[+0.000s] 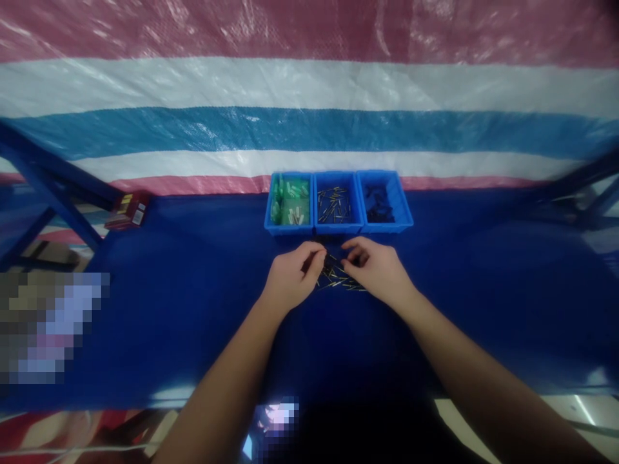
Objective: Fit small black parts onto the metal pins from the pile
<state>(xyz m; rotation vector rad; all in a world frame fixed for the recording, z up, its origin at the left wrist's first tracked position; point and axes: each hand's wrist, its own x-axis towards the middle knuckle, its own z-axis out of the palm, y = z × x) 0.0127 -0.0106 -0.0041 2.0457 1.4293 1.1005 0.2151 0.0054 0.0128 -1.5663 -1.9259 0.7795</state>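
A loose pile of thin, dark and brass-coloured pin-like pieces (333, 278) lies on the blue table between my hands. My left hand (290, 274) is at the left of the pile, thumb and forefinger pinched together. Whatever they hold, if anything, is too small to make out. Across the pile, my right hand (380, 267) has its fingers curled, with a gap between thumb and forefinger and nothing visible in it. Just beyond stand three blue bins: the left bin (290, 229) has whitish pieces in green plastic, the middle bin (338, 229) similar thin pins, the right bin (389, 228) small black parts.
The blue table (193, 290) spreads to both sides. A dark red box (128, 211) sits at its far left, near a blue metal frame (53, 171). Behind the bins hangs a striped plastic sheet (309, 84). A lit, blurred-out screen (273, 419) shows at the near edge.
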